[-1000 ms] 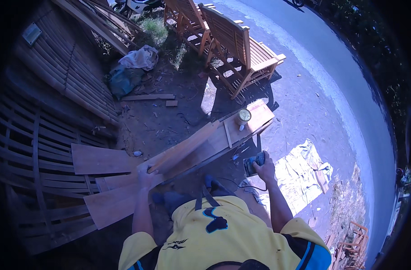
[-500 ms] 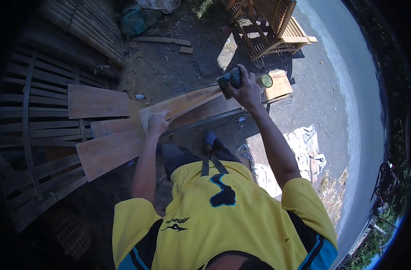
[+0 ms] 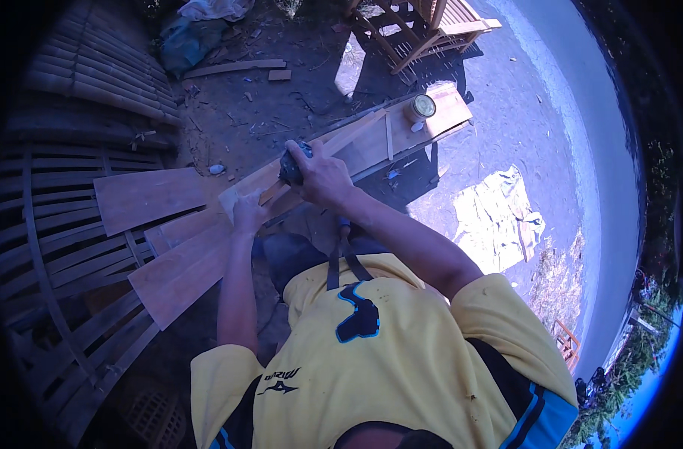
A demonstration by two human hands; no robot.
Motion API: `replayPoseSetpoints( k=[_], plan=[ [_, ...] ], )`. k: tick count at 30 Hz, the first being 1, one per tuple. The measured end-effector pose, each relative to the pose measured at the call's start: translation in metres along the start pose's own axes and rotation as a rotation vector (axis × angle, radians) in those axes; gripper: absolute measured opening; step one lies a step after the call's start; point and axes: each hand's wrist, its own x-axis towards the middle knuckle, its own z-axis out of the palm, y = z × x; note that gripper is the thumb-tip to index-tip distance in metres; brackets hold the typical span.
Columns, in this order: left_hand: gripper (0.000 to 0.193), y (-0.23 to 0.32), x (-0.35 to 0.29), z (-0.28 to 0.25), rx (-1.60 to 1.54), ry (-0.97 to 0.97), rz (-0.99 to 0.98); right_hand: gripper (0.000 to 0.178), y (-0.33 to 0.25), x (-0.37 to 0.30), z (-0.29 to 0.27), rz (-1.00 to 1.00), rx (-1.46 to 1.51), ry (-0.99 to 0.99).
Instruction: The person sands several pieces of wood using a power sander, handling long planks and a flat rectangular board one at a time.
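A long, narrow wooden strip [image 3: 354, 132] lies along a low plank bench [image 3: 452, 105] in front of me. At the strip's near left end is my left hand [image 3: 247, 215], its fingers closed on the wood. My right hand [image 3: 326, 179] grips a dark, compact power sander [image 3: 290, 166], which rests on the strip close to my left hand. The sander's underside is hidden. Farther along the bench stands a round tin [image 3: 422, 108] with a pale lid, and a thin wooden slat [image 3: 389, 136] lies crosswise beside it.
Flat boards [image 3: 151, 198] lie on a slatted bamboo frame [image 3: 38, 224] at the left. A wooden chair [image 3: 435, 34] stands beyond the bench. Pale cloth [image 3: 498, 217] is spread on the ground at the right, with a road [image 3: 581, 112] beyond.
My right hand has drawn the sander along the strip from its far part back toward my left hand. My left hand still holds the strip's near end. The whole view has shifted slightly.
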Motion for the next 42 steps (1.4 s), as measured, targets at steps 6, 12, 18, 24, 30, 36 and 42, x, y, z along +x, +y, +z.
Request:
replayPoseSetpoints(
  k=[6,12,18,24,30,36,42],
  plan=[
    [0.042,-0.003,0.001,-0.001,-0.069,0.062,0.022,0.09,0.129,0.033,-0.077,0.237,-0.127,0.26],
    [0.045,-0.006,0.007,-0.001,-0.092,0.032,0.058,0.087,0.137,0.038,-0.077,0.274,-0.109,0.355],
    [0.044,-0.014,0.003,0.008,-0.035,0.048,0.05,0.09,0.027,0.001,-0.009,0.038,-0.023,0.07],
    [0.044,-0.006,0.001,0.005,-0.009,0.068,0.017,0.09,0.093,0.02,-0.047,0.106,-0.074,0.186],
    [0.043,0.0,0.008,0.0,-0.003,0.115,0.065,0.089,0.17,0.047,-0.085,0.314,-0.11,0.369],
    [0.044,-0.012,0.008,-0.011,-0.033,-0.017,0.034,0.088,0.047,0.001,-0.005,-0.094,0.042,0.15],
    [0.057,-0.025,0.012,-0.013,-0.072,-0.145,0.22,0.094,0.091,-0.02,0.003,-0.096,0.043,0.273]
  ],
)
